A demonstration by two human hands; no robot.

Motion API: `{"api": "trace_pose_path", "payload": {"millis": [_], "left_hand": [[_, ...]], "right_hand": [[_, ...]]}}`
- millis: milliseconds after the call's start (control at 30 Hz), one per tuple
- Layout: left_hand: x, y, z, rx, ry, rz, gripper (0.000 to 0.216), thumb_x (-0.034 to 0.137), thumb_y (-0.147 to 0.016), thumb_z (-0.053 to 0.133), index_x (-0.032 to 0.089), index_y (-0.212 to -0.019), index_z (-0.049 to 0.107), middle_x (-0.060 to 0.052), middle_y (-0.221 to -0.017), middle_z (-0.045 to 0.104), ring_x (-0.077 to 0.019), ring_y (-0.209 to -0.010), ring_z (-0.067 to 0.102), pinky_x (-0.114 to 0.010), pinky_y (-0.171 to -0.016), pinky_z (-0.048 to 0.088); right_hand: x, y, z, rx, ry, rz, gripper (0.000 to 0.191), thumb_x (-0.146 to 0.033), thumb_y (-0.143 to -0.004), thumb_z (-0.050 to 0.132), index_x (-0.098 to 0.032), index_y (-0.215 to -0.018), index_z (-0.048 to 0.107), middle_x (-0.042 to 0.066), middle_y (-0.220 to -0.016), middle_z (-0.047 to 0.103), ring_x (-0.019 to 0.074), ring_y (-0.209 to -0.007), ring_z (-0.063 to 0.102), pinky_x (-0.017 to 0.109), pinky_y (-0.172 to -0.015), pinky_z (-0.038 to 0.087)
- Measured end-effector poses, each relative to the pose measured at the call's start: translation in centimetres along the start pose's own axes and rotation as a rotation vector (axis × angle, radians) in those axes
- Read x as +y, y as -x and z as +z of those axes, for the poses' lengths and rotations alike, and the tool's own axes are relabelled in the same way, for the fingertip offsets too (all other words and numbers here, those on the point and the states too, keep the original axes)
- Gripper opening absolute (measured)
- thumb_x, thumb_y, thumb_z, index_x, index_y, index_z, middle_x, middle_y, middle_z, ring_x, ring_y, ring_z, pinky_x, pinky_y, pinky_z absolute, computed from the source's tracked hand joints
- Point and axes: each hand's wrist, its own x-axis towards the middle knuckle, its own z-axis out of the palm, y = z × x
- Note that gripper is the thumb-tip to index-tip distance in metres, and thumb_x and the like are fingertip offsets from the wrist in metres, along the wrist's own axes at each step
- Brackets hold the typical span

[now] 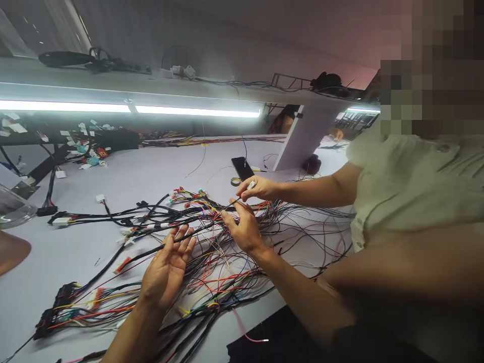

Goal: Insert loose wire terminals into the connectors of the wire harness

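Observation:
My left hand (164, 272) is palm up with its fingers spread and slightly curved. A black-wrapped cable (145, 252) with an orange connector (122, 265) at its end runs across these fingers, which are not closed tightly on it. Farther right, my right hand (245, 229) has thumb and forefinger pinched on a thin black wire (228, 206). Close above it is a co-worker's hand (262, 188), holding a white connector (251, 185) by this wire. Below both my hands spreads a tangled wire harness (223, 275) of many colours.
Black and orange connectors (62, 302) lie at the lower left. A phone (242, 167) and a tape roll (235, 181) sit behind the hands. A white upright panel (295, 141) stands beyond. The co-worker (408, 186) is close on my right. A lit shelf (212, 96) overhangs the table.

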Motion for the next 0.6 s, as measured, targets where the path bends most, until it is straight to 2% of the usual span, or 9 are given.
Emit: {"api": "trace_pose_path", "payload": {"millis": [67,133,200,267,400,500,600], "left_hand": [[-0.1,-0.1,-0.2,0.016,-0.001,-0.002,0.029,0.019,-0.099,0.038,0.018,-0.107,0.066,-0.009,-0.131,0.060,-0.0218,-0.119,0.058,-0.038,-0.103,0.050],[-0.2,-0.2,-0.3,0.019,-0.005,-0.010,0.029,0.018,-0.098,0.038,0.018,-0.105,0.066,-0.009,-0.130,0.060,-0.0221,-0.119,0.058,-0.037,-0.101,0.052],[-0.2,-0.4,-0.4,0.015,-0.022,-0.012,0.027,0.019,-0.098,0.040,0.017,-0.104,0.066,-0.010,-0.129,0.060,-0.0224,-0.120,0.058,-0.034,-0.099,0.053],[-0.2,-0.5,-0.4,0.016,-0.045,-0.006,0.027,0.020,-0.098,0.041,0.017,-0.102,0.067,-0.010,-0.128,0.061,-0.0228,-0.120,0.057,-0.033,-0.097,0.054],[-0.2,-0.7,-0.4,0.039,-0.060,-0.002,0.027,0.021,-0.097,0.042,0.017,-0.096,0.069,-0.009,-0.124,0.063,-0.0238,-0.121,0.057,-0.032,-0.094,0.056],[-0.2,-0.7,-0.4,0.072,-0.069,-0.014,0.028,0.020,-0.097,0.042,0.018,-0.096,0.069,-0.009,-0.124,0.063,-0.0233,-0.121,0.056,-0.030,-0.092,0.056],[-0.1,-0.7,-0.4,0.082,-0.076,-0.024,0.027,0.019,-0.096,0.043,0.017,-0.100,0.070,-0.009,-0.124,0.063,-0.0232,-0.122,0.056,-0.029,-0.092,0.056]], "right_hand": [[0.1,2.3,-0.7,0.109,0.257,-0.196,0.039,-0.039,-0.085,0.064,-0.022,-0.120,0.062,0.011,-0.126,0.060,0.0328,-0.123,0.049,0.053,-0.109,0.030],[0.1,5.0,-1.3,0.146,0.384,-0.317,0.034,-0.032,-0.090,0.056,-0.024,-0.123,0.058,0.009,-0.124,0.062,0.0295,-0.116,0.053,0.050,-0.102,0.035],[0.2,7.4,-1.5,0.077,0.366,-0.395,0.028,-0.026,-0.092,0.052,-0.028,-0.120,0.056,0.006,-0.117,0.065,0.0258,-0.108,0.057,0.047,-0.097,0.038],[0.4,9.3,-1.4,-0.056,0.284,-0.462,0.026,-0.023,-0.092,0.051,-0.030,-0.117,0.055,0.003,-0.107,0.067,0.0234,-0.100,0.059,0.045,-0.091,0.039],[1.2,10.9,-0.5,-0.252,0.152,-0.569,0.027,-0.023,-0.092,0.052,-0.031,-0.118,0.053,0.001,-0.097,0.070,0.0202,-0.088,0.061,0.041,-0.082,0.041],[1.7,10.9,0.0,-0.308,0.148,-0.590,0.023,-0.022,-0.092,0.053,-0.028,-0.114,0.053,0.000,-0.092,0.070,0.0182,-0.083,0.061,0.038,-0.079,0.041],[2.0,10.8,0.3,-0.293,0.164,-0.653,0.015,-0.021,-0.093,0.052,-0.023,-0.108,0.054,0.000,-0.085,0.069,0.0160,-0.076,0.058,0.036,-0.074,0.040]]}}
